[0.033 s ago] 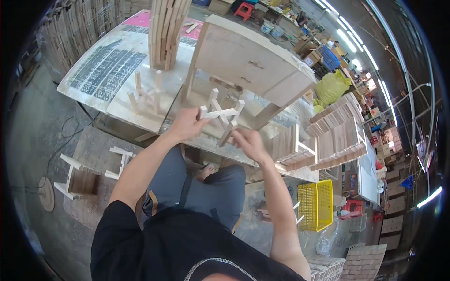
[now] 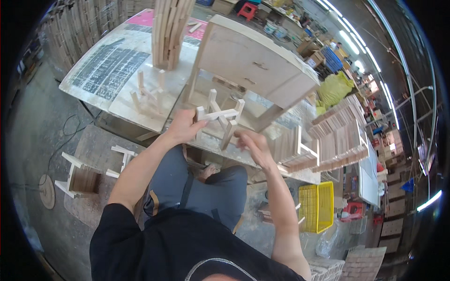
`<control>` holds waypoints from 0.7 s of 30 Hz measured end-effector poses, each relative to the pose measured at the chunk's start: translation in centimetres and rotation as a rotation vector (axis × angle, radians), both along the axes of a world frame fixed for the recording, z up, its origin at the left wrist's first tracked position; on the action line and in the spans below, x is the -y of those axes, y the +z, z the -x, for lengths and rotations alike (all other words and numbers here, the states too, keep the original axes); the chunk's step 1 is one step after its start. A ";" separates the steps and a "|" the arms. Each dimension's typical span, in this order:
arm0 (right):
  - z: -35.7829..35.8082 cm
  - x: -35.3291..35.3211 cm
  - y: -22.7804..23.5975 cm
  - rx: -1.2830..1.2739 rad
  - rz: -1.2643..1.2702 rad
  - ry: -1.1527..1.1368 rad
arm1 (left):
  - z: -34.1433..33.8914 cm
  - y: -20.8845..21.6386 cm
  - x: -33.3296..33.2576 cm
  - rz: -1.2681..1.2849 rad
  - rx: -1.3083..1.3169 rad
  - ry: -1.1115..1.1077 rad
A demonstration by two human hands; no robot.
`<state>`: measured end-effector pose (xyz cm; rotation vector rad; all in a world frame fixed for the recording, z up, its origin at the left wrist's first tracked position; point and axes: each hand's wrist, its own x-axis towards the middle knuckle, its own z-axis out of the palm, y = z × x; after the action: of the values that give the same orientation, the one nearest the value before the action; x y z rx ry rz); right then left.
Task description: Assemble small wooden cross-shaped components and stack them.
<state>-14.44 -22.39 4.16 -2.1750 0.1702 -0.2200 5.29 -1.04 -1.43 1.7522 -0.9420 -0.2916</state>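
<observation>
- Frame (image 2: pixel 222 113) of crossed pale wooden bars: twelve o'clock, left hand (image 2: pixel 182 127) pinching its left leg (image 2: pixel 200 113).
- Right hand (image 2: pixel 254 146), one o'clock, has loosened beside the near leg (image 2: pixel 228 135); left likely steadies alone.

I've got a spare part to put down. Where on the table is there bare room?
The widest free patch is the table's left end, bordered by the small standing frame and the tall slat bundle. It is crowded right of the right hand, where stacked wood pieces stand; the crossed frame and upright board take the middle.
</observation>
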 end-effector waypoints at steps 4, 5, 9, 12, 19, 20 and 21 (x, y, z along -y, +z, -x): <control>-0.4 -3.6 4.0 0.401 0.785 0.216 | 0.4 2.8 -6.6 0.090 -0.480 -0.076; -1.0 -4.5 3.5 0.407 0.769 0.252 | 0.0 2.6 -8.1 0.120 -0.667 -0.157; -4.0 -6.3 2.7 0.557 0.831 0.364 | -0.9 4.6 -11.0 0.228 -0.967 -0.169; -8.0 -8.3 3.5 0.588 0.708 0.327 | -4.9 1.8 -14.2 0.381 -0.789 0.105; -22.8 -11.1 3.7 0.346 0.111 0.170 | -11.2 -6.7 -16.9 0.021 -0.104 0.575; -24.7 -10.9 3.2 0.244 0.052 0.216 | -11.1 -7.0 -16.8 -0.013 -0.114 0.533; -26.3 -10.4 2.3 0.243 0.049 0.219 | -11.3 -7.4 -17.0 0.024 -0.150 0.491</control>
<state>11.90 -11.96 6.48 -2.1744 -0.2111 -0.3629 16.57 15.96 -8.88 1.8476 -0.3861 -0.0889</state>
